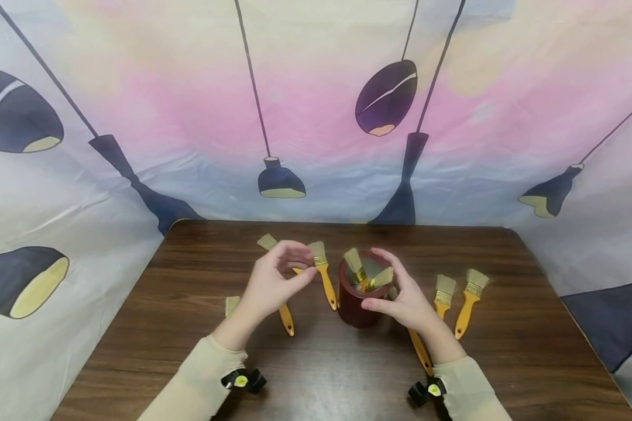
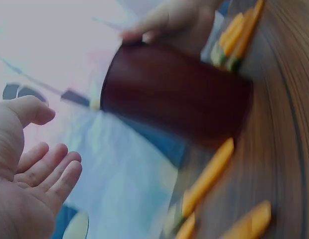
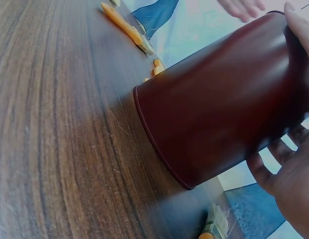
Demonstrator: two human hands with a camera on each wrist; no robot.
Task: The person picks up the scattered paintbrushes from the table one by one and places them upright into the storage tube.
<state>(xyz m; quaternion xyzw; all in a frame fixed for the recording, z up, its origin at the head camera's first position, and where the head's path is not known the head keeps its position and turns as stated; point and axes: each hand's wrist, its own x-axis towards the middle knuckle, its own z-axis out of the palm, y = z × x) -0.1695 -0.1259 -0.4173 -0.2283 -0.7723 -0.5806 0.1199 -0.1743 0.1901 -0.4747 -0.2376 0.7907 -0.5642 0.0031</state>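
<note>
I'm likely steadying the cup (image 1: 359, 308)
Right grip (image 1: 413, 303) clasping it inside the surface's (image 1: 321, 374) far edge; left grip (image 1: 272, 287) hovering spread.

— What is the table (image 1: 326, 380) like?
— It has dark brown wood grain, and its two far corners are rounded. On the front middle part there is a pale shine.
— And what stands on it?
— One dark red cup (image 1: 360, 313), upright, near the middle.
— Does something lie around it?
— Yes, paintbrushes (image 1: 469, 302) with yellow handles, on both sides. On the left, one lies just beside the cup, bristles toward the far edge; others there are partly hidden. On the right, two lie near each other, and of a third mostly the handle is seen.
</note>
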